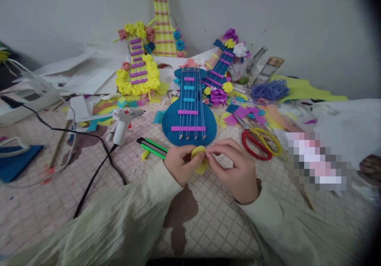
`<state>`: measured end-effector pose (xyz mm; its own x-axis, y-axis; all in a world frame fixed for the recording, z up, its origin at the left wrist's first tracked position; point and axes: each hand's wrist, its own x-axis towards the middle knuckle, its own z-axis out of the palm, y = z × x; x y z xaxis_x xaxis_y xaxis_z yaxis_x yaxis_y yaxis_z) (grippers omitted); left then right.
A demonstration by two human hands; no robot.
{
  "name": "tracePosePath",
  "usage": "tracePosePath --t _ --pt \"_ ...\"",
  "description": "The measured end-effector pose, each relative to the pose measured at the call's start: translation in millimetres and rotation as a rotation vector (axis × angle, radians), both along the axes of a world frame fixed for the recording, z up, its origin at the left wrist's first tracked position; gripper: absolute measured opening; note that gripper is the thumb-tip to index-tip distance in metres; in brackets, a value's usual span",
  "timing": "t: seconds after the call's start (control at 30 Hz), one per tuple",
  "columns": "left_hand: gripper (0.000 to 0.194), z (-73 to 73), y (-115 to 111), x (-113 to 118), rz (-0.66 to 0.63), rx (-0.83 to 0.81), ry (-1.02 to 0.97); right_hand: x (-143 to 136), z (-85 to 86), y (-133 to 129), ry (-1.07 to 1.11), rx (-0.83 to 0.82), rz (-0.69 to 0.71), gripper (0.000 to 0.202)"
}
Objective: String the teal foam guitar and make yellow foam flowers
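Note:
Between my two hands is a small piece of yellow crepe paper (203, 167), partly covered by fingers. My left hand (182, 165) pinches it between thumb and fingers. The fingertips of my right hand (235, 169) are pressed together at the paper's right edge. Just beyond them lies a blue paper guitar (169, 124) with white strings and pink and light blue strips across it. A green utility knife (153, 147) rests beside my left hand. Scissors with red and yellow handles (256, 142) lie past my right hand.
A white glue gun (120, 125) stands at left, its black cord (95, 175) running toward me. Decorated paper guitars, one yellow with flowers (138, 89), lean at the back. Blue-violet yarn (269, 90), a glass jar (270, 68) and paper scraps (248, 114) lie at the back right.

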<state>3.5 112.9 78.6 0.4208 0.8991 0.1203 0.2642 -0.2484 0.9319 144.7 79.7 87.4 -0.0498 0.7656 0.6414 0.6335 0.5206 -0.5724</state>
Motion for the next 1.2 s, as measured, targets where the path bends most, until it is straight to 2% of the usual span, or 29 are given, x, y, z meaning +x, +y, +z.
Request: tracePosePath --t 0.27,0.4,0.63,0.77,0.87,1.0,1.2 --pt "0.029 -1.4 0 -1 -0.008 0.037 -0.058 3 -7.8 -1 -0.144 0.095 -0.015 0.013" --pt "0.029 -0.8 0 -2 -0.019 0.041 -0.072 2 -6.9 -2 -0.119 0.077 -0.010 0.013" --pt "0.027 -3.2 0 -1 -0.034 0.058 -0.013 2 2.6 1 0.102 -0.150 0.060 0.013" --pt "0.028 -3.0 -1 0 -0.077 0.054 -0.005 5 -1.4 5 0.188 -0.256 0.113 0.008" --pt "0.027 -1.3 -2 2 -0.043 0.031 0.016 6 -4.3 6 0.283 -0.332 0.108 0.006" --pt "0.028 -1.3 -2 2 0.011 0.025 0.023 6 -6.8 7 0.442 -0.477 0.093 0.010" --pt "0.026 -1.6 -3 2 -0.014 0.037 0.019 4 -12.0 8 0.602 -0.592 0.118 0.015"
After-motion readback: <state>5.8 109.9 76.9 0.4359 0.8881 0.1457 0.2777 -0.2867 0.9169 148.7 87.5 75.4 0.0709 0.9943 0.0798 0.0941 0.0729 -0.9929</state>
